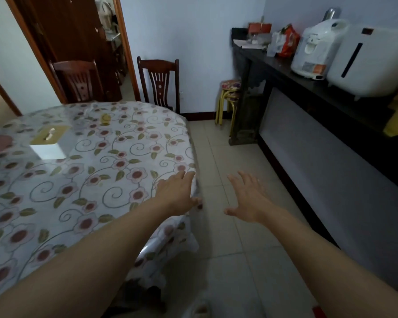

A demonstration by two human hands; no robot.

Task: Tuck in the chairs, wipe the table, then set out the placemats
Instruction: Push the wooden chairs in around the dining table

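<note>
Hands reach forward at the near right edge of the table point(83, 180), both released and holding nothing. The left hand point(176, 195) lies flat, fingers straight, over the rim of the flowered plastic cloth point(115, 143), thumb hanging past the edge; whether it touches the cloth cannot be told. The right hand point(248, 198) hovers beside it over the tiled floor point(228, 249), fingers spread, clear of the table. On the far side, well apart from both hands, one wooden chair point(160, 84) stands against the wall with its back visible above the table edge, and a second chair point(78, 80) stands to its left before the doorway. A tissue box point(50, 140) sits on the table toward the left. Stacked stools point(229, 98) stand by the dark sideboard point(308, 88), which carries white appliances point(345, 53)
</note>
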